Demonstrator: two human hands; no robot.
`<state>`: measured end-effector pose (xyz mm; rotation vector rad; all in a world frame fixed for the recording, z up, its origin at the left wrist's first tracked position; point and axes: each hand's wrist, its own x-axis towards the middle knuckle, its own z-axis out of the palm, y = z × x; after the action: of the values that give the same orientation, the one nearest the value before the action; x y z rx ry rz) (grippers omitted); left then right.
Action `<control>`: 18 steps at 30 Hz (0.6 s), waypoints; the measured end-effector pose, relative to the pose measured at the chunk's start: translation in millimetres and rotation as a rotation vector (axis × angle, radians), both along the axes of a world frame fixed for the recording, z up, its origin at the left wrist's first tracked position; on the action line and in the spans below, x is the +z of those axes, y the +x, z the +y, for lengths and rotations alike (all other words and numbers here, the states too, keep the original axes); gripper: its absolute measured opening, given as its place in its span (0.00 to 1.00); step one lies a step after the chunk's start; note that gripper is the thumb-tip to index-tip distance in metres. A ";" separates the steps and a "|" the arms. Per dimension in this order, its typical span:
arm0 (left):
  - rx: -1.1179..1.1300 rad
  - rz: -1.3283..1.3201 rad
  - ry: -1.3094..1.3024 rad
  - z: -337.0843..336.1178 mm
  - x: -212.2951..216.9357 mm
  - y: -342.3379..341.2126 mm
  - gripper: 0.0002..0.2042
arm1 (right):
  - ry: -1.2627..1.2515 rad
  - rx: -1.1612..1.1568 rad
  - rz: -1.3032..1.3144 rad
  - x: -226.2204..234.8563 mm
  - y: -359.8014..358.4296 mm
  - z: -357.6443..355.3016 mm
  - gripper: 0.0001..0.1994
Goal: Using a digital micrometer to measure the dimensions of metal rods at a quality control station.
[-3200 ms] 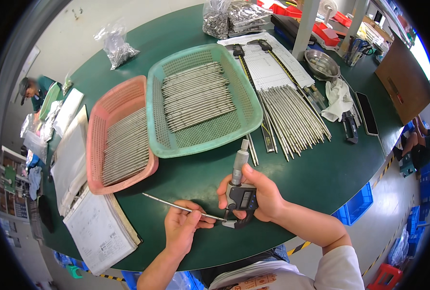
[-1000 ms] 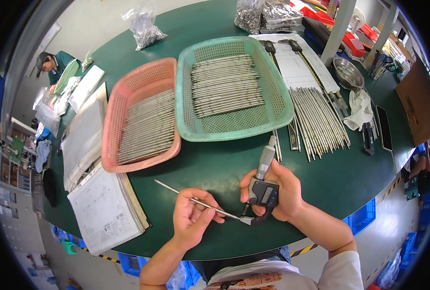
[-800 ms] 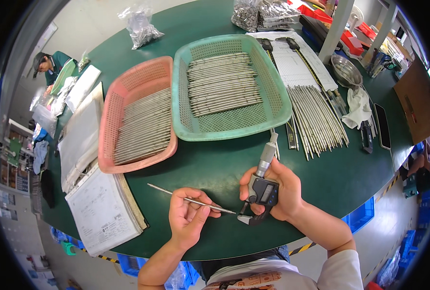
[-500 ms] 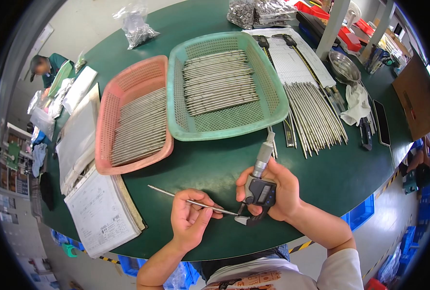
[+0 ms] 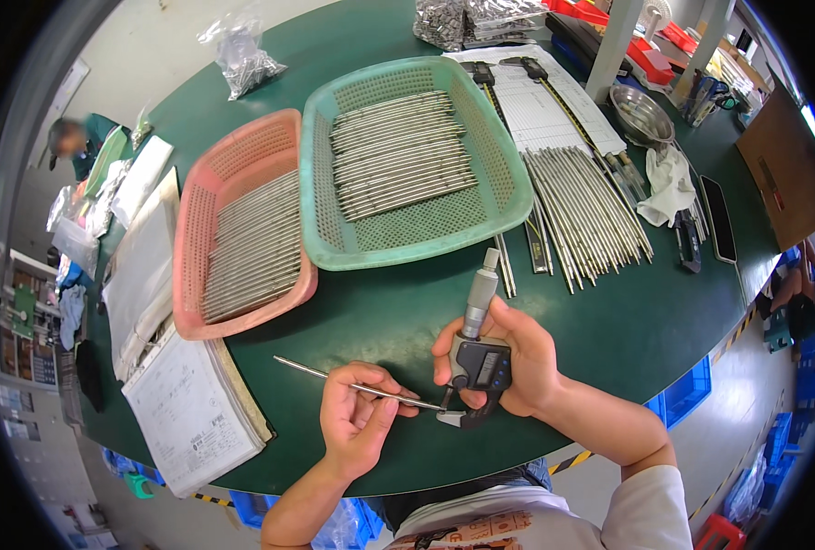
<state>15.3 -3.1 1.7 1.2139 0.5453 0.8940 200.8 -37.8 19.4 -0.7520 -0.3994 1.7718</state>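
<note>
Between the thumb and fingers of my left hand (image 5: 360,417) is a thin metal rod (image 5: 299,368), held slantwise with its right end in the jaw gap of a digital micrometer (image 5: 481,365). My right hand (image 5: 523,359) is closed round the micrometer's dark body, with its silver thimble pointing up and away. Whether both jaws touch the rod is too small to tell. Beyond my hands stand a green basket (image 5: 426,249) and a pink basket (image 5: 242,323), both holding rows of similar rods. More rods (image 5: 583,220) lie side by side on the table to the right.
An open binder of papers (image 5: 192,408) lies at the left. Farther right are calipers (image 5: 554,92) on paper sheets, a metal bowl (image 5: 641,115), a white cloth (image 5: 666,188), a phone (image 5: 718,218) and a cardboard box (image 5: 779,170). Another person (image 5: 77,147) is at the far left.
The view has shifted slightly, so the baskets and table sit a little farther left. The micrometer stands slightly more upright in my right hand. Both grips stay the same, with the rod end still at the jaws.
</note>
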 end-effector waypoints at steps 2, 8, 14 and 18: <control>-0.010 0.001 0.004 -0.2 1.1 -0.5 0.13 | 0.002 0.009 -0.015 -0.5 -0.4 -0.1 0.31; -0.066 -0.037 0.015 -1.1 -3.2 1.8 0.14 | -0.021 0.023 -0.090 -3.5 1.4 -2.6 0.29; -0.001 0.044 0.005 -5.3 -3.4 5.4 0.14 | 0.000 0.037 -0.088 -2.5 1.7 -2.9 0.29; 0.021 0.065 0.017 -4.8 -4.5 4.6 0.13 | 0.038 0.058 -0.106 -2.2 -0.1 -1.2 0.29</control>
<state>19.9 -7.8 -2.8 1.2582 0.6046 0.8806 200.6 -39.0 17.3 -0.8171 -0.5296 1.7776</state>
